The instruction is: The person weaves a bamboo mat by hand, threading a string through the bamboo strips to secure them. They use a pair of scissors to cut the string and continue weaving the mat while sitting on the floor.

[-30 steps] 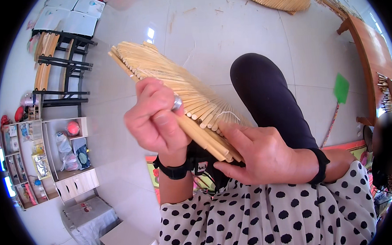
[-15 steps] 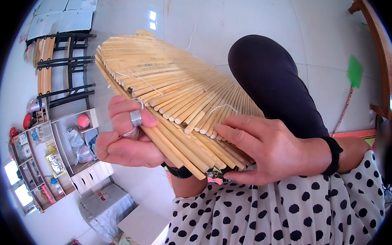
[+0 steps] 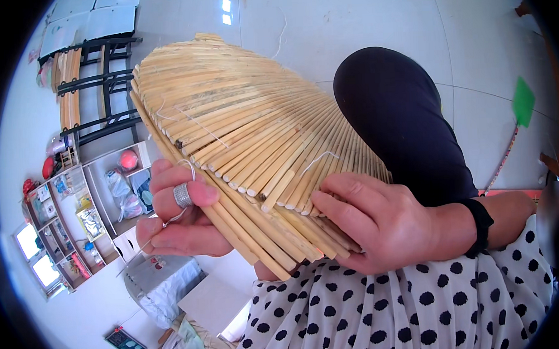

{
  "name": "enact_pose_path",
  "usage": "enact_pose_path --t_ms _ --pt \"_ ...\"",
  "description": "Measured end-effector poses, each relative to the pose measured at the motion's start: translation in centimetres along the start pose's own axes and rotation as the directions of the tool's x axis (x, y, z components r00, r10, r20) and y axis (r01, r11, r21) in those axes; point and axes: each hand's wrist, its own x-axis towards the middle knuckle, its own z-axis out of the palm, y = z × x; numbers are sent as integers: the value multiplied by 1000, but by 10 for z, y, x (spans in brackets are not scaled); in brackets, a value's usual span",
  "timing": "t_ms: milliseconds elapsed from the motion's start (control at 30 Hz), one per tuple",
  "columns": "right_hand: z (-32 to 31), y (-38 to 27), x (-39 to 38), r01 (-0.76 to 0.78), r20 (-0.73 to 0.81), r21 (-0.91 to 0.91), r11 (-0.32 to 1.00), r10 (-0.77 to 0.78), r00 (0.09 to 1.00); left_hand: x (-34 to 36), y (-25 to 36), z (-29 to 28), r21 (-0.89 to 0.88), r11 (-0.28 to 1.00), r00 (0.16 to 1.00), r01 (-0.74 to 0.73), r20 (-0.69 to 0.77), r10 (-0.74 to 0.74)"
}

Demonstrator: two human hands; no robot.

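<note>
A mat of pale, thin reed sticks point(image 3: 245, 101) bound side by side lies in front of me, its near end folded over in layers. My left hand point(image 3: 184, 210), with a wide silver ring, is at the mat's left edge. Its thumb and forefinger pinch a thin needle point(image 3: 129, 263) pointing down and left. White thread point(image 3: 188, 166) loops over the fingers. My right hand point(image 3: 375, 220) grips the mat's near right edge, fingers on top and thumb hidden beneath. Short white thread ends point(image 3: 319, 159) show on the sticks.
My dark-clothed knee point(image 3: 395, 119) rises right of the mat. Pale floor tiles point(image 3: 341, 22) lie beyond, with a green fly swatter point(image 3: 523, 101) at the right. Black-framed folding furniture point(image 3: 104, 88) and an open shelf unit point(image 3: 76, 227) stand at the left.
My left hand has moved slightly down, and the needle in its pinch shows more plainly. The mat's near end has tipped a little lower; my right hand keeps its grip.
</note>
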Motion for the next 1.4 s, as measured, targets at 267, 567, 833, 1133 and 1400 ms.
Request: enact_pose_path --t_ms 267,567,833,1133,1400 --pt "-15 18 -4 -136 225 269 953 75 971 3 4 -1 78 997 981 -2 193 -13" --pt "-12 20 -2 -40 189 221 974 -3 982 5 0 7 17 1000 971 -22 240 17" --pt "-7 14 0 -79 152 221 972 45 987 4 2 6 14 1000 980 -19 201 16" --pt "-10 18 -4 -122 129 155 980 102 986 -10 -4 27 -79 994 980 76 188 -61" --pt "-39 9 2 -125 157 -158 979 150 976 -13 -10 61 -241 969 880 57 471 66"
